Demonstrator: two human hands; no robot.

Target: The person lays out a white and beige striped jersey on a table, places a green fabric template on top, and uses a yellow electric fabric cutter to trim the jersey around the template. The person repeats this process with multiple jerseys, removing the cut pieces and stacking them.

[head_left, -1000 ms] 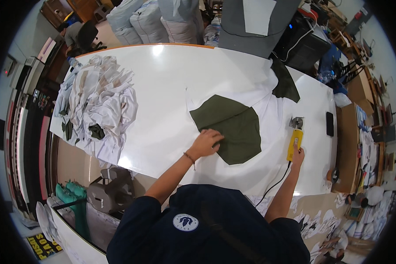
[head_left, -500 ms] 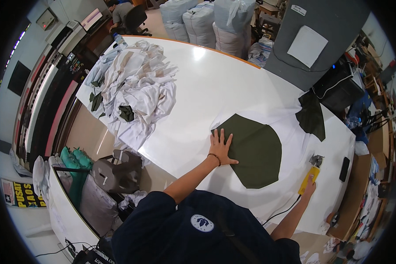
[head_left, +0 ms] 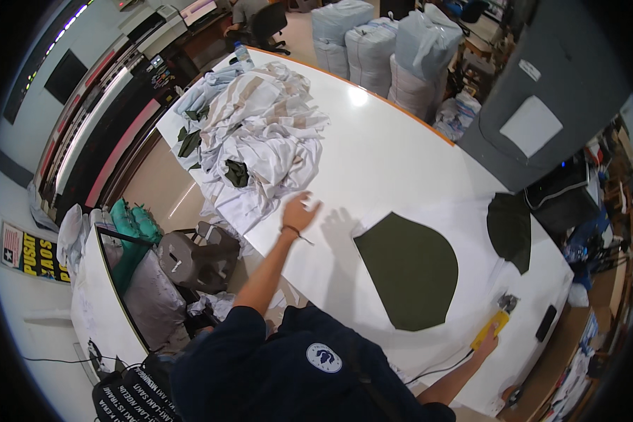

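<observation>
My right hand grips a yellow corded handheld electric fabric cutter with a metal head, low over the right side of the white table. My left hand is raised beside the heap of white and beige fabric, its fingers parted and partly bent; I see nothing held in it. A dark green cut fabric piece with a rounded right edge lies flat between my hands. Farther right rests a smaller dark green fabric piece. Dark green scraps show within the heap.
A black phone-like slab lies at the right of the white table. A grey cabinet stands at the far right edge. Stuffed white sacks are beyond the table, a brown plastic stool at left. The cutter's cord trails toward me.
My left hand has lifted off the large green piece and swung left toward the fabric heap. My right hand still grips the cutter. The whole view has shifted.
</observation>
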